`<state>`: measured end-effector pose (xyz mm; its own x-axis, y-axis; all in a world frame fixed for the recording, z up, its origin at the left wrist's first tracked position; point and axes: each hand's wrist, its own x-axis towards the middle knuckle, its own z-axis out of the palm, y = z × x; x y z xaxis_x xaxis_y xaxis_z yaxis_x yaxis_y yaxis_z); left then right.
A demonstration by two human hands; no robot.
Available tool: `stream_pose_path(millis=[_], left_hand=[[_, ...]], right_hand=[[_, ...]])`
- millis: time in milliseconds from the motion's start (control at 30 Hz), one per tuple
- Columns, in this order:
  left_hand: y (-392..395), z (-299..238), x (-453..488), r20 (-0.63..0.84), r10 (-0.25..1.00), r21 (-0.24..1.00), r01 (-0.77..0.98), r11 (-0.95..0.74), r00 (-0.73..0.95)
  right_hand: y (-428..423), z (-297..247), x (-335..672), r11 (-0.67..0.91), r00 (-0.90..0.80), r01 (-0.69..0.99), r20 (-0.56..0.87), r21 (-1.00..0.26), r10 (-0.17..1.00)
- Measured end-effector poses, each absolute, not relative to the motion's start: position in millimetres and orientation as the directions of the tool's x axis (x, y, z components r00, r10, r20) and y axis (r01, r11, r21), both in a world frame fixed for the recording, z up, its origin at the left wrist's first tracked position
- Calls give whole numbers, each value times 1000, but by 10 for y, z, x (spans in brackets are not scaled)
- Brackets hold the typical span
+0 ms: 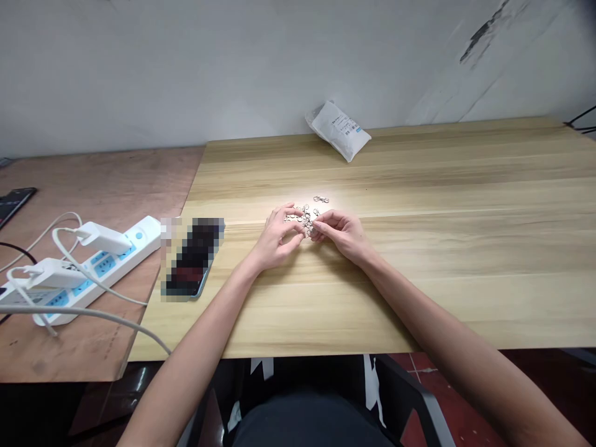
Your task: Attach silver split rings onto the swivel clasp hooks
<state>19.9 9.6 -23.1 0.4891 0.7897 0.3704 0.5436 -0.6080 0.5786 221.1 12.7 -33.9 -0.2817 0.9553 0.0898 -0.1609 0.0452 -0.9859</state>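
Many small silver-coloured metal rings and clasps (306,215) lie loose in one pile, with a few pieces set apart

The pile rests on the pale, wood-grained, flat-topped table (442,248), and both bare hands work at its near edges. At the pile's left side, the left hand (276,239) is open and curved, its thumb and fingers apart around the outer rings; no piece shows gripped between them. At the pile's right side, the right hand (345,234) has its thumb and fingertips drawn together and seems to pinch one small piece, though that piece is too tiny to make out clearly.

As for progress, the work looks to be at an early stage: most pieces lie loose and mixed in the pile, and they seem left to be handled. Just beyond the pile lies a small separate group of linked-looking silver metal pieces (321,199); whether these are finished or simply strayed, I cannot tell.

Well beyond the pile, near the wall, lies a white plastic packet with a printed label (339,130). Left of the pile is a dark, flat, blue-edged phone (193,261), partly blurred out. Farther left of the pile, a long white power strip with blue sockets (145,234) carries plugged-in white chargers (103,238).
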Motion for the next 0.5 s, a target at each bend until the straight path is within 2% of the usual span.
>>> stream_pose_path(millis=[133,233,333,500], left_hand=[[60,-188,244,429,709,331,634,-699,559],[33,-166,296,504,693,237,688,-685,516],[18,-184,334,553,729,310,712,-629,403],[45,-253,354,485,806,531,618,-579,338]], right_hand=[[150,-368,2199,47,-267,-157,88,-986,960],[156,-344,2176,20,-218,-193,63,-981,974],[168,-324,2160,-11,-184,-240,35,-971,982],[188,-345,2157,-9,-160,-264,35,-964,987]])
